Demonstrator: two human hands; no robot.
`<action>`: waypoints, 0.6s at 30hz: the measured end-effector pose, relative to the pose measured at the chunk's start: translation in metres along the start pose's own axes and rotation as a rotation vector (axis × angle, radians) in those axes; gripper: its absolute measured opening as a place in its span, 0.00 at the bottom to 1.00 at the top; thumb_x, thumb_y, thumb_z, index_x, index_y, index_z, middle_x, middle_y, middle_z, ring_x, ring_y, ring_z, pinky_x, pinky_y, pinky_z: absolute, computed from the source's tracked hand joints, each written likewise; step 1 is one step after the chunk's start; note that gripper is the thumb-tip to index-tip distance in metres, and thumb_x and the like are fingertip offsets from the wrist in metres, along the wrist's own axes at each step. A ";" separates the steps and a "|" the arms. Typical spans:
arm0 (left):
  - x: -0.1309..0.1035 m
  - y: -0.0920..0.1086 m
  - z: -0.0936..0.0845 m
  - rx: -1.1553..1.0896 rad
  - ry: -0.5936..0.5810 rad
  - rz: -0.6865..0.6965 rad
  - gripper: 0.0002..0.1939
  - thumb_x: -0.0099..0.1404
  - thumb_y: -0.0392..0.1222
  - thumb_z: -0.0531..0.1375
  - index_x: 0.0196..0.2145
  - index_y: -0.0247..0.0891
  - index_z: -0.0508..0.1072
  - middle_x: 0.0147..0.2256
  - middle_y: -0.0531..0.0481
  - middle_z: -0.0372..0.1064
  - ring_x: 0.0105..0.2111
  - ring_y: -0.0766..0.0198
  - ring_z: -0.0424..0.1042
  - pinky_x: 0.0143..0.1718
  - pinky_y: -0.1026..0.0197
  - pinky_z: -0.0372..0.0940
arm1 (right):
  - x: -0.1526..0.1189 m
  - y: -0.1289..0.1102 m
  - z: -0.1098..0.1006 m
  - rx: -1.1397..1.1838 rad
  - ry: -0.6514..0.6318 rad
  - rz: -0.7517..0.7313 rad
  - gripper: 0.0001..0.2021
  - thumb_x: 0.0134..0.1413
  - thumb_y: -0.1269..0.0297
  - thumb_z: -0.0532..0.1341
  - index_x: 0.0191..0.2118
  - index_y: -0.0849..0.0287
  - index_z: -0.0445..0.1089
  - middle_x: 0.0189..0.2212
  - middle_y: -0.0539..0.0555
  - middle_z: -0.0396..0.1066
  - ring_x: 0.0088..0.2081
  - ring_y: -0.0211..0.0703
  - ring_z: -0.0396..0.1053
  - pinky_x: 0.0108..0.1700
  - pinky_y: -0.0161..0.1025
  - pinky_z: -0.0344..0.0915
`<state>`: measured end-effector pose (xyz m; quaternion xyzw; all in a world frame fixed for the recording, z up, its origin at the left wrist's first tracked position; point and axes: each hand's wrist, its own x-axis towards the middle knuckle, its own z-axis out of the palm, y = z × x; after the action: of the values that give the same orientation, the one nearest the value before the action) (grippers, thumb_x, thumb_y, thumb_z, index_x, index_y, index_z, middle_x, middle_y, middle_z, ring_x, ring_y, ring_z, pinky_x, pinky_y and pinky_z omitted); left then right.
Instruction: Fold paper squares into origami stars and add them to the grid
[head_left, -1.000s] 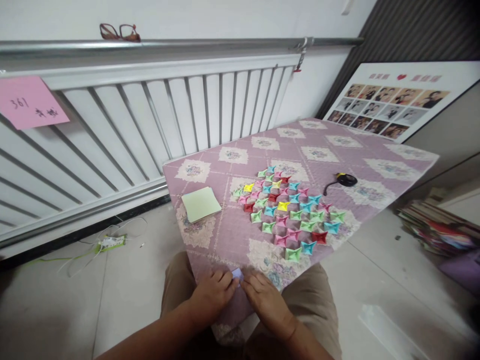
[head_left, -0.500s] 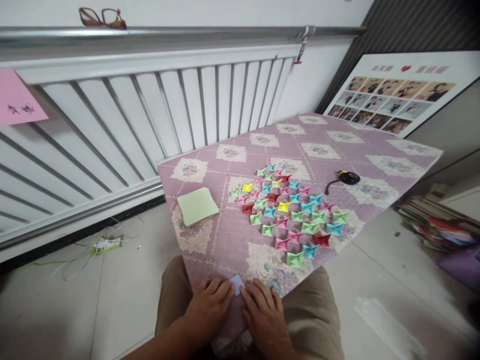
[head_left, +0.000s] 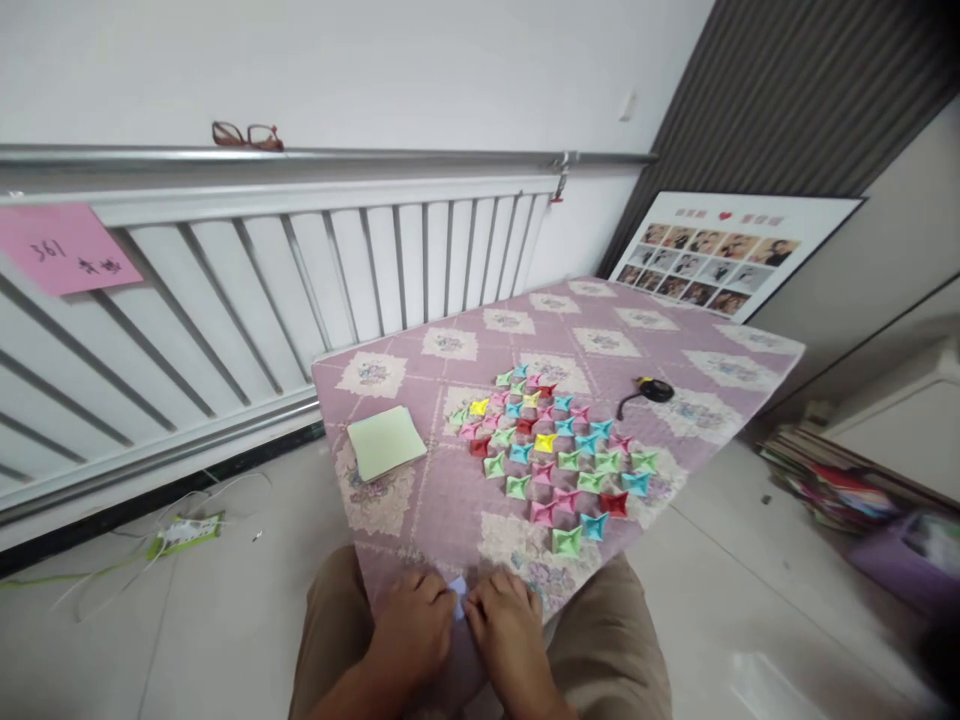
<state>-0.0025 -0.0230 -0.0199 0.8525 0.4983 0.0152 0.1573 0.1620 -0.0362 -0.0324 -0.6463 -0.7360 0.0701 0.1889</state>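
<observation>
At the near edge of the table, a small lavender piece of folded paper (head_left: 458, 594) lies between my two hands. My left hand (head_left: 417, 622) has its fingers curled down on the paper's left side. From the other side, my right hand (head_left: 505, 622) holds its right edge with bent fingers. Parts of the paper are hidden under the fingertips. Beyond the hands, several small folded paper stars stand in rows, among them a green star (head_left: 566, 542), a red star (head_left: 613, 503) and a yellow star (head_left: 544, 443). A stack of pale paper sheets (head_left: 386, 443) rests at the left.
A flowered pink cloth (head_left: 442, 500) covers the table. A black and yellow tape measure (head_left: 655, 390) lies on the right. Behind stands a white radiator (head_left: 420, 260) with glasses (head_left: 247, 136) on the pipe above. A photo board (head_left: 720, 250) leans at the back right. A power strip (head_left: 186, 534) lies on the floor.
The view has tilted up, so the table's things sit lower or further left in the picture. My fingers have curled more, and less of the lavender paper shows.
</observation>
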 end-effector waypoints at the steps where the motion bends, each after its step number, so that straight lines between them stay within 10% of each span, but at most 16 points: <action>1: 0.005 0.002 -0.004 -0.029 -0.020 -0.036 0.09 0.66 0.39 0.53 0.40 0.41 0.73 0.41 0.47 0.69 0.42 0.57 0.65 0.42 0.56 0.60 | 0.004 -0.001 -0.002 0.003 -0.004 0.017 0.05 0.51 0.69 0.63 0.28 0.52 0.68 0.32 0.52 0.72 0.39 0.50 0.67 0.40 0.45 0.58; 18: 0.028 0.003 -0.015 -0.200 -0.065 -0.139 0.09 0.55 0.33 0.57 0.36 0.39 0.65 0.37 0.50 0.69 0.36 0.62 0.66 0.36 0.62 0.57 | 0.003 0.002 -0.006 0.181 -0.024 0.091 0.08 0.45 0.71 0.66 0.31 0.49 0.69 0.36 0.47 0.72 0.43 0.49 0.66 0.43 0.43 0.55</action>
<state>0.0118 0.0035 -0.0088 0.7959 0.5469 0.0262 0.2585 0.1655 -0.0333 -0.0272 -0.6584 -0.6989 0.1524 0.2341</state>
